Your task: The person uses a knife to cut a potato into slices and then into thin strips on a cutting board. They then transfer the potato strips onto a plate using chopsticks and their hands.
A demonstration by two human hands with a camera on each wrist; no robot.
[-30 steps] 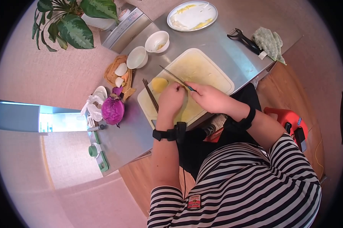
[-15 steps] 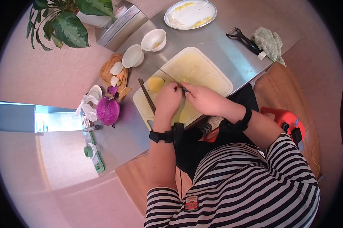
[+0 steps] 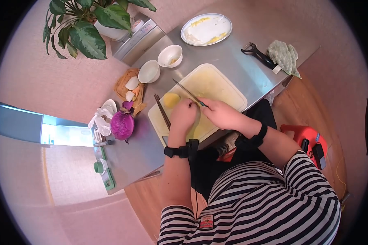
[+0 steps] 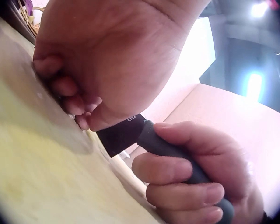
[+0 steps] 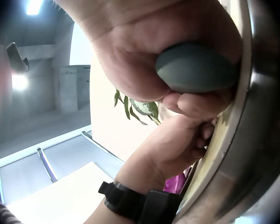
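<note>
My right hand (image 3: pixel 222 114) grips a kitchen knife (image 3: pixel 184 89) by its dark grey-green handle (image 4: pixel 179 161), the thumb along its side. The thin blade slants across a pale cutting board (image 3: pixel 229 88), beside my left hand (image 3: pixel 183 114). In the left wrist view, that left hand (image 4: pixel 107 60) has its fingers curled down at the board, close to the dark blade. What lies under those fingertips is hidden; I cannot tell if they hold something. A yellow, rounded peeled potato (image 3: pixel 171 99) sits on the board just beyond the left hand. Brown chopsticks (image 3: pixel 162 112) lie along its left side.
Left of the board are a cut purple cabbage (image 3: pixel 122 125), onion pieces (image 3: pixel 132 83) on brown wrapping and a green-and-white slicer (image 3: pixel 105 173). Two white bowls (image 3: pixel 170 56) and a smeared oval plate (image 3: pixel 206 29) stand behind. A black peeler (image 3: pixel 258 55) and cloth (image 3: pixel 282 57) lie right.
The head view has shifted, so the table sits lower in the frame. Both hands and the knife keep nearly the same place over the board, and the potato stays put.
</note>
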